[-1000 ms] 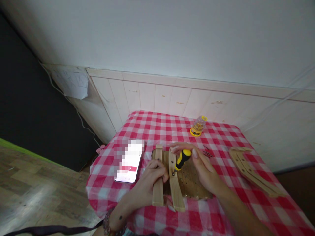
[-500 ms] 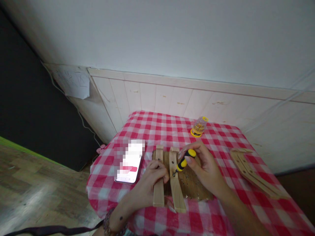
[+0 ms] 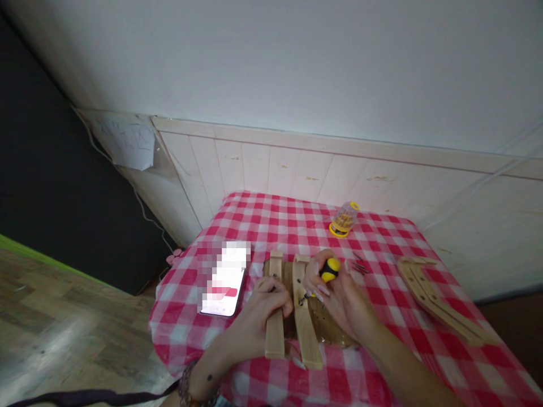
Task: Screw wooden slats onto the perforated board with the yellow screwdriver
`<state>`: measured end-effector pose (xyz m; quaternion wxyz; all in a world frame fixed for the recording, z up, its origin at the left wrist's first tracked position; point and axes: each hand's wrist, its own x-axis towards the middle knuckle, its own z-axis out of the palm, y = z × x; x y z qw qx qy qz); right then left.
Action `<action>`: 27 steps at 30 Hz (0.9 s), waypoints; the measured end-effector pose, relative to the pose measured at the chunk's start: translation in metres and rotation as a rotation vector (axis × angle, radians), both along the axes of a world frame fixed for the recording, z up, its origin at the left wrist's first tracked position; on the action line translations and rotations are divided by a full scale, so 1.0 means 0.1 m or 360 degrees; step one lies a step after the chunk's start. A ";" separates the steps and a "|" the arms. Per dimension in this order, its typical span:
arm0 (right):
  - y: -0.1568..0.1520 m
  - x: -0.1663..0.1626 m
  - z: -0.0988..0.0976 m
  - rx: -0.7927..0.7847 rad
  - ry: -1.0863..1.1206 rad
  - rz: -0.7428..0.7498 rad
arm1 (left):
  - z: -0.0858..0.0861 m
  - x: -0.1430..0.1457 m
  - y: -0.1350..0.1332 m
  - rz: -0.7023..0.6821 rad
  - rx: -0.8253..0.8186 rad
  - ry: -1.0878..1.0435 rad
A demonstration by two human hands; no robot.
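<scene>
A brown wooden board [image 3: 326, 325] lies on the table with two pale curved wooden strips across it. Curled fingers of my left hand [image 3: 267, 305] are closed over the left wooden strip [image 3: 275, 341]. My right hand [image 3: 339, 297] is wrapped round a yellow and black screwdriver [image 3: 330, 270], tilted to the left. Its tip meets a dark screw [image 3: 302, 302] in the right wooden strip [image 3: 308, 339]. Much of the handle is hidden by my fingers.
A lit phone [image 3: 224, 282] lies left of the board. Behind stands a clear, yellow-based bit case [image 3: 344, 219]. Several thin dark pieces [image 3: 360, 268] lie right of my right hand. Farther right are more curved wooden strips [image 3: 436, 302] on the checked tablecloth [image 3: 263, 212].
My right hand has turned and closed farther round the screwdriver handle, uncovering the thin dark pieces behind it. My left hand has stayed almost in place.
</scene>
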<state>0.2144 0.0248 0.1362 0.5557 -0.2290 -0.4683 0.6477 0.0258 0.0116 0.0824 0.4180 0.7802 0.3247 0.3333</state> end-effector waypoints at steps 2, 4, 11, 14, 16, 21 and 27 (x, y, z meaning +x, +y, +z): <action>-0.02 -0.06 -0.04 0.0055 0.0034 -0.0086 | 0.00 -0.01 0.00 -0.0012 0.0002 -0.0008; -0.04 -0.13 -0.07 0.0112 0.0020 -0.0227 | -0.01 -0.01 0.01 -0.0027 -0.0001 -0.0007; -0.02 -0.30 -0.07 0.0126 -0.0143 -0.0438 | -0.03 0.00 0.03 0.0002 0.0037 -0.0010; -0.02 -0.31 -0.07 0.0133 -0.0085 -0.0472 | -0.02 0.02 0.03 0.0004 0.0071 -0.0075; -0.03 -0.31 -0.08 0.0149 -0.0071 -0.0473 | -0.02 0.03 0.03 0.0005 0.0065 -0.0077; -0.04 -0.30 -0.10 0.0138 -0.0085 -0.0499 | -0.01 0.03 0.02 0.0021 0.0001 0.0004; -0.04 -0.30 -0.09 0.0110 -0.0118 -0.0498 | -0.03 0.02 0.03 0.0017 0.0020 0.0086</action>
